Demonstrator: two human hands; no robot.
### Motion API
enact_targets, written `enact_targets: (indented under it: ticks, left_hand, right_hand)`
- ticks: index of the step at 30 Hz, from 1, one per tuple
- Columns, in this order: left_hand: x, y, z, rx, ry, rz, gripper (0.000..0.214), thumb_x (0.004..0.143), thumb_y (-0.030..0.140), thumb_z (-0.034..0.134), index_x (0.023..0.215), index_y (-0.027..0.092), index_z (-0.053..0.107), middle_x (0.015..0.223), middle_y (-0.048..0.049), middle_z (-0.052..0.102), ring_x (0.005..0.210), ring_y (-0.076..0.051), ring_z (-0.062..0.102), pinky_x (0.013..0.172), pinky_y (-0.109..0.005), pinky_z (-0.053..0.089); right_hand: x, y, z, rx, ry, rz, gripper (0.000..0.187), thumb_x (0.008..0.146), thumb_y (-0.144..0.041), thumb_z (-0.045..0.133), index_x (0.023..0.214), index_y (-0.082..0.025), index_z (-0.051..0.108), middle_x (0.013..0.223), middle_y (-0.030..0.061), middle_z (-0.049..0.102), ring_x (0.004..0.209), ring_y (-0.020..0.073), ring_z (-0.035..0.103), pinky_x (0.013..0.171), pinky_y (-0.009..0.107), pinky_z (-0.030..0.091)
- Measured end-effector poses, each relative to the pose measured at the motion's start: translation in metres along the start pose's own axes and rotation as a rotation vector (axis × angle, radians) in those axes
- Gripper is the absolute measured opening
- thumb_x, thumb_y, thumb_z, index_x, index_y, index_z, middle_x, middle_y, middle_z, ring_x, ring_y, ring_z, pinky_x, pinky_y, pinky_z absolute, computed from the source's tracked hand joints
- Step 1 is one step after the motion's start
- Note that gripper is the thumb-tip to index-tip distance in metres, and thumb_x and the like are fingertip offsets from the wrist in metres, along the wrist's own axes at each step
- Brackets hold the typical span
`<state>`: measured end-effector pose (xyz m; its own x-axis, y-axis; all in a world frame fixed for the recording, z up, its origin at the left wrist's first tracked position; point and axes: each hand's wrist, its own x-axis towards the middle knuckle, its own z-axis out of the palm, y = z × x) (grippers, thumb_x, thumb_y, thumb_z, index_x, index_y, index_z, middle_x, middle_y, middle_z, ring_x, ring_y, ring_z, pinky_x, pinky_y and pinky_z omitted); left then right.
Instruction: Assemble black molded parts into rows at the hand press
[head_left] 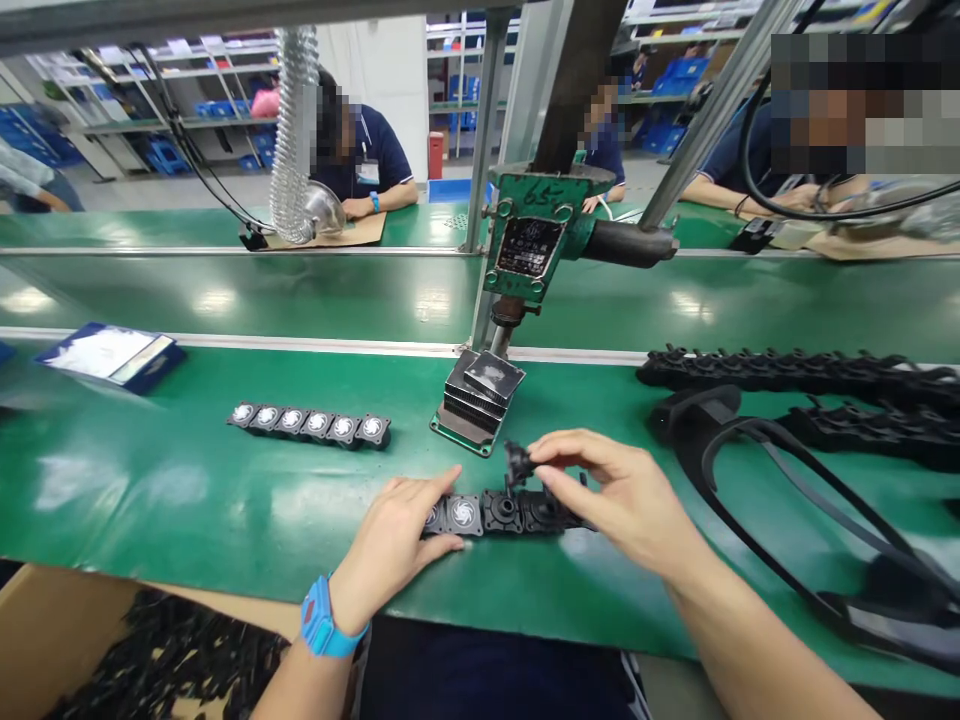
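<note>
A row of small black square fan-like units (502,512) lies on the green table in front of me. The left ones show white swirl marks; those further right show a raised round hub. My left hand (401,528) rests over the row's left end, thumb and fingers on either side of it. Above the row, my right hand (600,490) pinches a small black part (517,463) between thumb and fingertips. The lower edge of that part is close to the units; whether it touches them I cannot tell. Beyond the row stands a press (531,235) over a finned metal block (476,395).
Another row of swirl-marked units (309,424) lies at left, near a blue box (112,355). Long rows of black parts (795,370) and a black headband-like frame (780,440) occupy the right. Below the table edge sits a carton of dark pieces (172,660). People work across the bench.
</note>
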<state>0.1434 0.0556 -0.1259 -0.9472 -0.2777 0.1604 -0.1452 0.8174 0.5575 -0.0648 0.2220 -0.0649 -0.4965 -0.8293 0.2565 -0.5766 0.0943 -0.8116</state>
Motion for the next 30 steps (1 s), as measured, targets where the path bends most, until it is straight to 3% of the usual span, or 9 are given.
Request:
enact_targets:
  ticks: [6,11,19,26,30]
  left_hand:
    - [0.003,0.001,0.001,-0.055,0.007,-0.041,0.115,0.072,0.018,0.082,0.156,0.031,0.003,0.114,-0.0027,0.070,0.100,-0.023,0.067,0.095,-0.042,0.046]
    - [0.004,0.001,0.002,-0.059,0.022,-0.042,0.124,0.069,0.013,0.083,0.155,0.030,-0.005,0.112,-0.0009,0.070,0.101,-0.023,0.067,0.100,-0.044,0.041]
    - [0.004,-0.001,0.003,-0.007,0.035,-0.028,0.089,0.068,0.022,0.086,0.142,0.026,0.037,0.108,-0.0033,0.071,0.098,-0.025,0.066,0.099,-0.046,0.039]
    - [0.006,0.000,0.003,-0.009,0.032,-0.020,0.077,0.071,0.024,0.084,0.136,0.025,0.043,0.112,-0.0041,0.071,0.099,-0.023,0.067,0.099,-0.045,0.038]
    - [0.006,0.002,0.002,-0.006,0.016,-0.023,0.070,0.071,0.024,0.085,0.131,0.024,0.050,0.113,-0.0041,0.072,0.102,-0.023,0.066,0.101,-0.045,0.037]
  right_hand:
    - [-0.004,-0.024,0.038,-0.187,-0.228,-0.344,0.016,0.092,-0.015,0.051,0.101,-0.020,0.063,0.097,0.0038,0.069,0.091,0.0139,0.064,0.082,0.026,0.052]
    - [-0.004,-0.025,0.053,-0.347,-0.370,-0.326,0.026,0.086,-0.006,0.051,0.107,-0.019,0.056,0.090,0.0044,0.063,0.081,0.0145,0.061,0.071,0.025,0.050]
    - [0.004,-0.027,0.054,-0.350,-0.507,-0.300,0.023,0.089,-0.006,0.048,0.104,-0.017,0.062,0.092,0.0051,0.064,0.087,0.0140,0.061,0.076,0.025,0.051]
    - [-0.004,-0.016,0.059,-0.310,-0.413,-0.457,0.021,0.093,-0.013,0.049,0.096,-0.018,0.069,0.102,0.0062,0.069,0.101,0.0153,0.062,0.091,0.029,0.051]
    - [-0.005,-0.017,0.065,-0.374,-0.430,-0.452,0.017,0.092,-0.011,0.051,0.096,-0.017,0.067,0.095,0.0049,0.068,0.091,0.0139,0.061,0.083,0.027,0.050]
